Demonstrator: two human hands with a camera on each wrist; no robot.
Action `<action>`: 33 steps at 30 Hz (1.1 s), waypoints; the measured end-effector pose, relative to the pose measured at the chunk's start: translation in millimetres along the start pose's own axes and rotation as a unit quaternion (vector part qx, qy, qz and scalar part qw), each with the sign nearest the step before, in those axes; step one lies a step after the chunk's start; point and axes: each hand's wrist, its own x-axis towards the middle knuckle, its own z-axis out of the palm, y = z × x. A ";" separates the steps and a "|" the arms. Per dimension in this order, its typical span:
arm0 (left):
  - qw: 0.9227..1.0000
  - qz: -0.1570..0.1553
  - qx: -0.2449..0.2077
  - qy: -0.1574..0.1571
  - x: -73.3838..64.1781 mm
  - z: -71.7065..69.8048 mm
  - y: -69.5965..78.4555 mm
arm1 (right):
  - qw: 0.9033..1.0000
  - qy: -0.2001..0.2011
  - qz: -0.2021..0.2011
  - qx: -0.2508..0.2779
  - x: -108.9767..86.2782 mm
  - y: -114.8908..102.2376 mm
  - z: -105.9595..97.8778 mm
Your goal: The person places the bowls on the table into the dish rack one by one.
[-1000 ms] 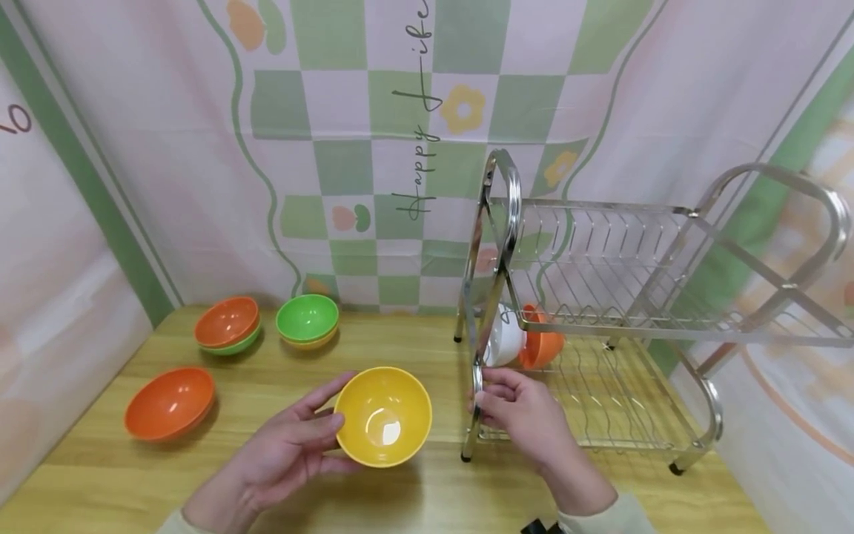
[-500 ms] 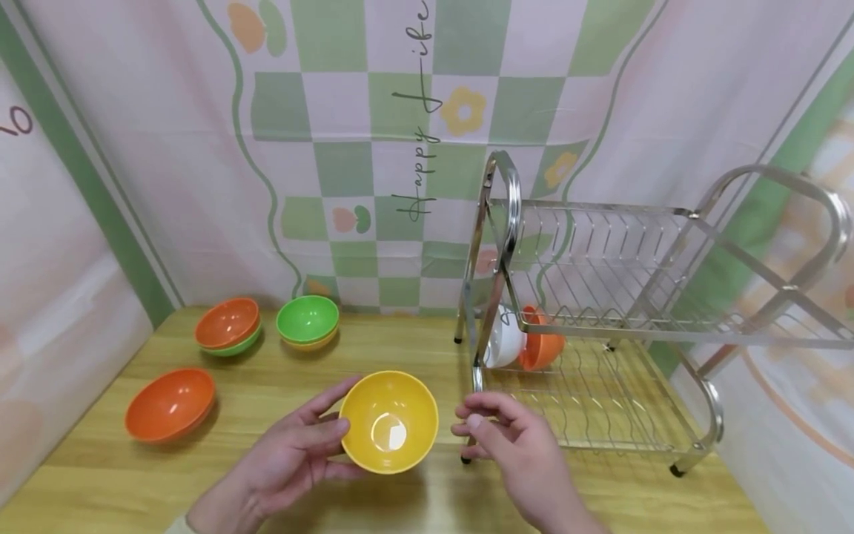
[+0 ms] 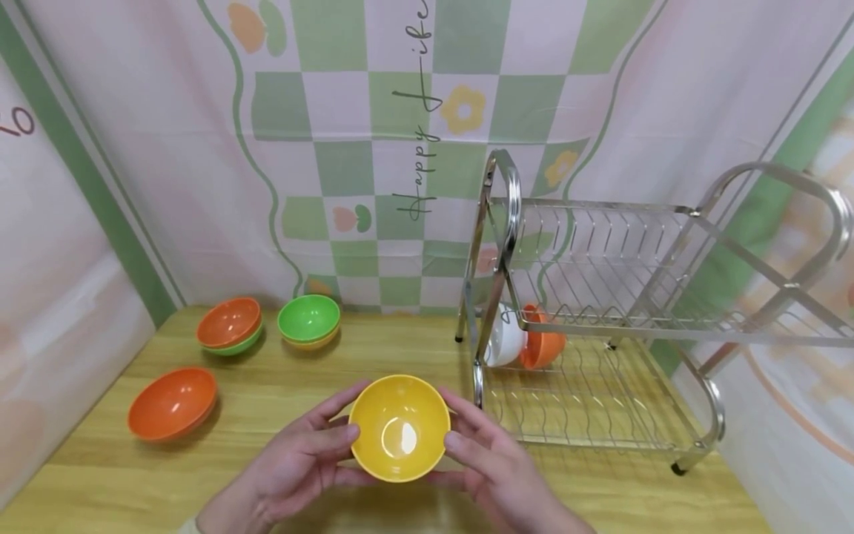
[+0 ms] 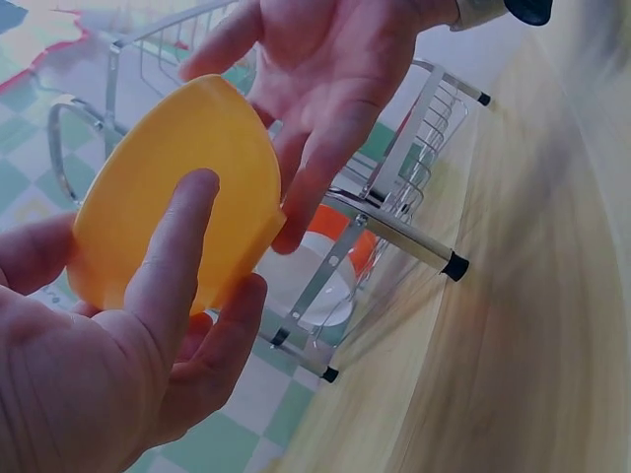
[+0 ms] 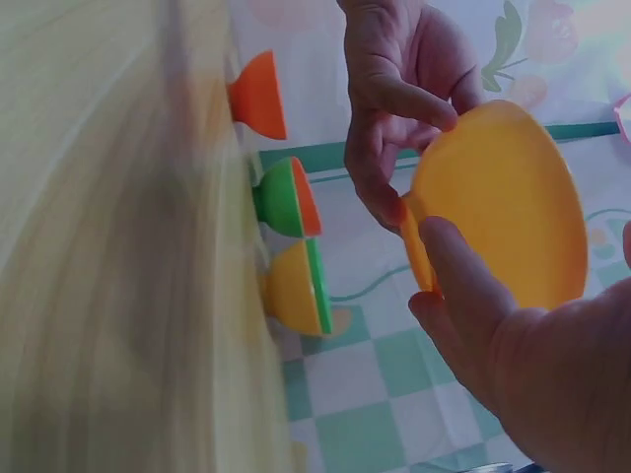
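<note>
A yellow bowl is held above the table's front, its inside turned up toward the head camera. My left hand grips its left side, thumb at the rim and fingers behind. On the opposite side my right hand holds it too, thumb on the rim. Both wrist views show the smooth outer side of the yellow bowl, with fingers of both hands around it. Part of the bowl's underside is hidden by the fingers in the right wrist view, where the bowl appears edge-up.
On the right stands a two-tier metal dish rack; a white bowl and an orange bowl lean in its lower tier. At left are an orange bowl, an orange-on-green stack and a green-on-yellow stack.
My right hand has left the rack's front post and moved left to the yellow bowl, taking hold of its right side. The bowl has shifted slightly right and nearer in my left hand.
</note>
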 end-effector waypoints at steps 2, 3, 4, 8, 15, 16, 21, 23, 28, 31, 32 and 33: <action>1.000 -0.002 -0.004 0.002 0.7 0.1 -0.8 | 1.000 -0.005 -0.001 0.009 1.2 1.6 -1.1; 1.000 -0.002 -0.005 0.002 1.1 0.2 -1.1 | 1.000 -0.005 -0.001 0.011 1.8 2.2 -1.5; 1.000 -0.003 -0.006 0.002 1.5 0.4 -1.3 | 1.000 -0.004 -0.001 0.012 2.3 2.7 -1.9; 1.000 -0.005 -0.011 0.001 3.0 1.9 -2.2 | 1.000 0.011 0.005 0.009 3.4 3.9 -2.3; 1.000 -0.005 -0.021 -0.007 5.3 3.7 -5.6 | 0.999 0.045 0.017 -0.006 4.1 6.5 -3.1; 1.000 -0.005 -0.022 -0.007 5.6 3.9 -5.9 | 0.999 0.045 0.015 -0.007 4.2 7.0 -3.4; 1.000 -0.006 -0.027 -0.006 7.5 4.7 -7.1 | 0.999 0.051 0.002 -0.001 3.7 9.1 -5.7; 0.999 -0.007 -0.031 -0.006 8.3 5.2 -7.6 | 0.998 0.056 0.001 -0.001 3.1 9.6 -6.6; 0.999 -0.007 -0.033 -0.008 9.2 6.0 -9.5 | 0.998 0.057 0.001 -0.001 1.4 9.7 -8.2; 1.000 -0.007 -0.030 -0.005 10.2 7.0 -10.5 | 0.998 0.056 -0.004 0.001 0.5 9.1 -9.5; 1.000 -0.008 -0.027 -0.003 10.7 7.5 -10.8 | 0.998 0.056 -0.005 0.001 0.3 8.8 -10.2; 1.000 -0.009 -0.024 0.001 11.5 8.2 -11.1 | 0.998 0.055 -0.005 -0.001 0.2 8.4 -11.1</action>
